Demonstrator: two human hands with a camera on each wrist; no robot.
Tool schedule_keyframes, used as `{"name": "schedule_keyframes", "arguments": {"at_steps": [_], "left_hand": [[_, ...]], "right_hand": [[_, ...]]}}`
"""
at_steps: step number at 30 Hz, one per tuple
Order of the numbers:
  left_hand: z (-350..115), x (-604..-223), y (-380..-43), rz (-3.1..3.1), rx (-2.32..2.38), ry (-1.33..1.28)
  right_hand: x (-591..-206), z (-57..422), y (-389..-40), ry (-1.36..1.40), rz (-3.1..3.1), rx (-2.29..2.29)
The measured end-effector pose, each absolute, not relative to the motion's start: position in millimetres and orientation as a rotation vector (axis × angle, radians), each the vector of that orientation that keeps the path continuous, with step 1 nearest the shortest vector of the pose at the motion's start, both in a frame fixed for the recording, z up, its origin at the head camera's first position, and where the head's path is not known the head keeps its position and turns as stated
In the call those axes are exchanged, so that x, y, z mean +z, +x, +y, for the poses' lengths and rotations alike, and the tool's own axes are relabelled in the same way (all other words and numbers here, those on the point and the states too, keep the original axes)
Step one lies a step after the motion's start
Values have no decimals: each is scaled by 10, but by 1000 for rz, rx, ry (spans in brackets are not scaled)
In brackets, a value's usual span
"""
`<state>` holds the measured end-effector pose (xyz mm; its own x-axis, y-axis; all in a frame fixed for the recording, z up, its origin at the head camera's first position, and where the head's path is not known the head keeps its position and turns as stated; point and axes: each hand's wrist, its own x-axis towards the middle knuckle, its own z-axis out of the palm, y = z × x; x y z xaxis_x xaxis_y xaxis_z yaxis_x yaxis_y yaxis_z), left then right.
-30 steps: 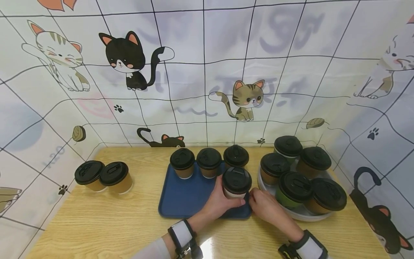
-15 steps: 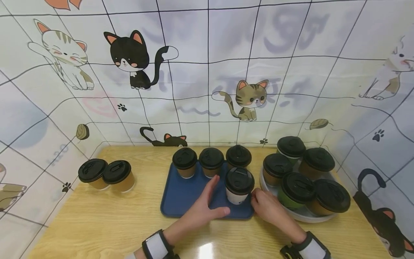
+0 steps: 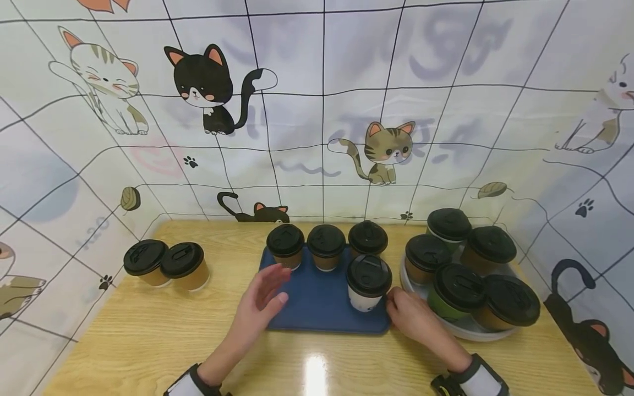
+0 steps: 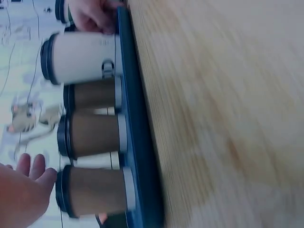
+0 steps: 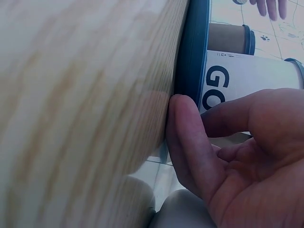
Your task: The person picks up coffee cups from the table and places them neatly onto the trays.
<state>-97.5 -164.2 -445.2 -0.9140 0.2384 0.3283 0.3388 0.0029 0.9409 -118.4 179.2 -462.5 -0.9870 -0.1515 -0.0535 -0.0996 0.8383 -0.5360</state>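
Note:
A blue tray (image 3: 317, 311) lies on the table with black-lidded paper cups on it. Three stand along its back: a left cup (image 3: 285, 241), a middle cup (image 3: 326, 241) and a right cup (image 3: 368, 237). In front of the right one stands a white cup (image 3: 364, 301), whose dark letters (image 5: 217, 76) show in the right wrist view. My left hand (image 3: 257, 300) hovers over the tray's left edge, fingers spread and holding nothing. At the tray's right edge, my right hand (image 3: 413, 316) pinches the rim between thumb and index finger, beside the white cup.
To the right, a round pale tray (image 3: 465, 331) holds several lidded cups, among them a green cup (image 3: 442, 308). Two brown cups, a left one (image 3: 153, 276) and a right one (image 3: 195, 278), stand touching at the table's left. A cat-print cloth (image 3: 297, 110) hangs behind.
My left hand has let go of the white cup and moved left, away from it. The cup stays upright on the tray. My right hand keeps its place at the tray's edge.

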Motion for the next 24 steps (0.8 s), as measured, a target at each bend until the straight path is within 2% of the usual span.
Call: {"name": "schedule_keyframes", "arguments": {"at_steps": [24], "left_hand": [[-2475, -4562, -1139, -1529, -1791, 496]], "right_hand": [[-4642, 1793, -1189, -186, 2929, -830]]}}
